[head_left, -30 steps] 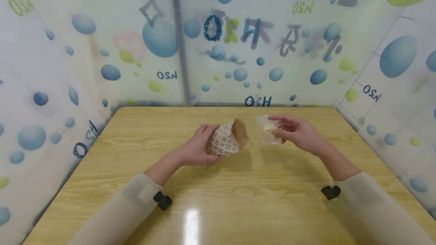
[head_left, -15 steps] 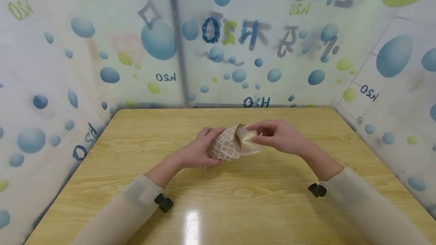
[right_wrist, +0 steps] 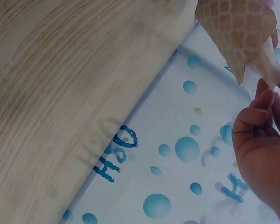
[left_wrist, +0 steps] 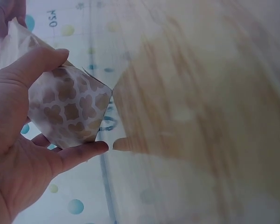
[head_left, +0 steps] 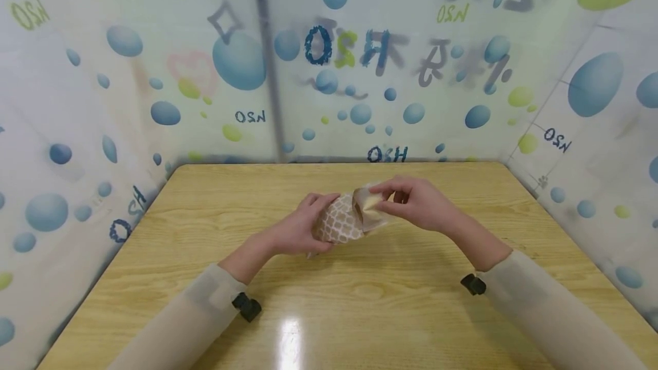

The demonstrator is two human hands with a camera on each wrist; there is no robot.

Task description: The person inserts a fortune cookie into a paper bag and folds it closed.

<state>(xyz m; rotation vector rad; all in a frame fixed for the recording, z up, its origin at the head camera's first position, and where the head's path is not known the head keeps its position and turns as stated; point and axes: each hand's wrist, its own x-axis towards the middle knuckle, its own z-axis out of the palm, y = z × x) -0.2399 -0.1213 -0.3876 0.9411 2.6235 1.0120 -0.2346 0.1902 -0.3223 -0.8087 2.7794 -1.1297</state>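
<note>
My left hand point(head_left: 298, 230) grips a brown paper bag point(head_left: 339, 220) with a white lattice pattern, thumb and fingers spread round its sides. The bag lies tilted, its mouth facing right. In the left wrist view the patterned side of the bag point(left_wrist: 72, 109) shows between thumb and fingers. With fingertips and thumb, my right hand point(head_left: 421, 204) pinches a small clear packet point(head_left: 374, 216) with something pale yellow in it. The packet's left part sits at the bag's mouth, partly hidden by the paper. In the right wrist view the packet point(right_wrist: 270, 67) hangs between the pinching fingers and the bag.
Both hands are over a light wood table point(head_left: 247, 313). Printed sheets point(head_left: 319, 101) with blue and green bubbles rise behind the table and along both sides. A small black device point(head_left: 248, 306) is strapped at the left cuff, another black device point(head_left: 473, 284) at the right.
My right hand has moved left, bringing the packet from apart on the right to the bag's mouth and slightly into it. My left hand keeps its grip on the bag.
</note>
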